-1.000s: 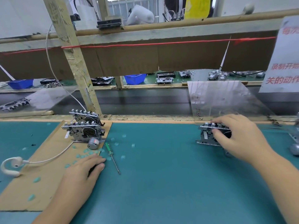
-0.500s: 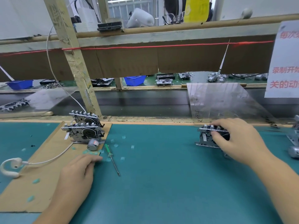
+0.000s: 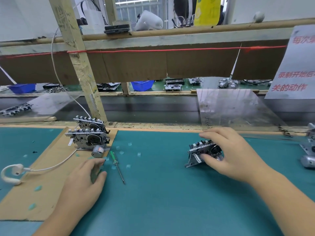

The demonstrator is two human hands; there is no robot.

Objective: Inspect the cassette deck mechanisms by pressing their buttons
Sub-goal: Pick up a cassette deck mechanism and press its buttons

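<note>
gripping a tilted cassette mechanism point(image 3: 200, 151) on the worktop point(image 3: 162, 193), the right hand point(image 3: 231, 154) has its grip clenched round it; the left hand point(image 3: 85, 181) rests released near a green screwdriver point(image 3: 116, 165).

On the mat point(image 3: 162, 193), the right hand point(image 3: 233, 155) grips a deck point(image 3: 199, 150) at the right, well apart from two decks point(image 3: 88, 133) that stand one behind the other on the cardboard point(image 3: 42, 176) at the left. A screwdriver point(image 3: 116, 163) lies just right of the cardboard, with the left hand point(image 3: 83, 184) resting beside it across the cardboard's edge. An earpiece point(image 3: 12, 174) lies on the cardboard's left part, and a sheet point(image 3: 235, 108) leans behind the right hand.
</note>
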